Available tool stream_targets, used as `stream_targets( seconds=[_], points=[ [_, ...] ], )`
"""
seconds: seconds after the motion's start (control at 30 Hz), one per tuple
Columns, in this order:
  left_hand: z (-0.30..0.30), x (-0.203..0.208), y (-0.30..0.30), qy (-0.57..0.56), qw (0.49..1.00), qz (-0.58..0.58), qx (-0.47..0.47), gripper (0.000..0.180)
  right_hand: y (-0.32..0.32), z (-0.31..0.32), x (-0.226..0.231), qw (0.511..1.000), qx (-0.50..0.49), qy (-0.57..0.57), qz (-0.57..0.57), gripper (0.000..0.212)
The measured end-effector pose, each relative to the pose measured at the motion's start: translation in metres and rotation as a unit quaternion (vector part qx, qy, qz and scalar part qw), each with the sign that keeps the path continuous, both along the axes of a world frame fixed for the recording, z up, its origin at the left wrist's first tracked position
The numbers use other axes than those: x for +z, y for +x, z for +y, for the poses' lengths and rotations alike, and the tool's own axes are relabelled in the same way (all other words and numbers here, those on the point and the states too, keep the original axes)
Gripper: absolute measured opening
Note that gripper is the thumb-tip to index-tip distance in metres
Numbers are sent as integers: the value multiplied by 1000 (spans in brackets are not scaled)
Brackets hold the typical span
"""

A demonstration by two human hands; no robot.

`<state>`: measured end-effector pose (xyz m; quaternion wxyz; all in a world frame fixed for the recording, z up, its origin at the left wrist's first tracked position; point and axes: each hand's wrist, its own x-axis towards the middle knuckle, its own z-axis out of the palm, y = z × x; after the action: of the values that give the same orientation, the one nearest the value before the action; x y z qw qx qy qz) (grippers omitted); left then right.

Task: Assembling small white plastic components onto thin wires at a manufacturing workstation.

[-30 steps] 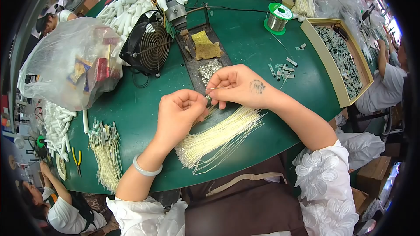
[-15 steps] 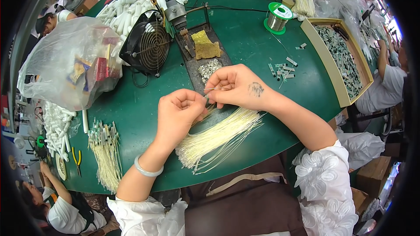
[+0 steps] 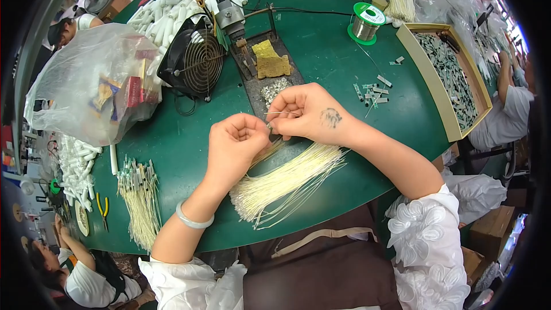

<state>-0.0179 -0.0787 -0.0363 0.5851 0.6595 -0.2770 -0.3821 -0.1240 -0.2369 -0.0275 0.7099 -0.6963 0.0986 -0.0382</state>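
Head view: left hand (image 3: 238, 144) pinches a small part (image 3: 270, 127), mostly hidden by fingertips; right hand (image 3: 310, 113) pinches a thin wire (image 3: 285, 113). They meet mid-frame over the green surface (image 3: 327, 51). My read: wired boards (image 3: 140, 206) at lower left look done, this one mid-join, contact unclear. Likely left: cream wire bundle (image 3: 290, 182) just below the hands, loose boards (image 3: 376, 92) right of centre, tray boards (image 3: 445, 74) far right. Around: soldering iron (image 3: 231, 18), yellow sponge (image 3: 271, 62), fan (image 3: 198, 60), solder spool (image 3: 363, 30). Plastic bag (image 3: 80, 89) crowds upper left; hands look unobstructed.
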Motion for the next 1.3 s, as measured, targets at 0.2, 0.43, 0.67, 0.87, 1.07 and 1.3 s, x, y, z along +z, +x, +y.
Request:
stream_targets(
  seconds=[0.2, 0.43, 0.67, 0.87, 1.07, 1.3],
  points=[
    [-10, 0, 15, 10, 1000, -8, 25, 3, 3, -7, 14, 995, -94, -29, 21, 15],
    [-27, 4, 23, -8, 998, 0, 56, 3, 10, -6, -5, 971, -143, -172, -83, 14],
    [-34, 9, 26, -29, 997, 10, 77, 4, 15, -3, -9, 960, -158, -205, -104, 11],
    [-37, 9, 25, -68, 993, 26, 98, 5, 18, -2, -8, 949, -188, -208, -144, 11],
    [-38, 10, 23, -72, 991, 37, 108, 5, 18, -1, -7, 939, -195, -238, -156, 10],
    [-38, 9, 21, -77, 989, 37, 119, 5, 18, 0, -8, 930, -204, -252, -175, 9]
  ],
)
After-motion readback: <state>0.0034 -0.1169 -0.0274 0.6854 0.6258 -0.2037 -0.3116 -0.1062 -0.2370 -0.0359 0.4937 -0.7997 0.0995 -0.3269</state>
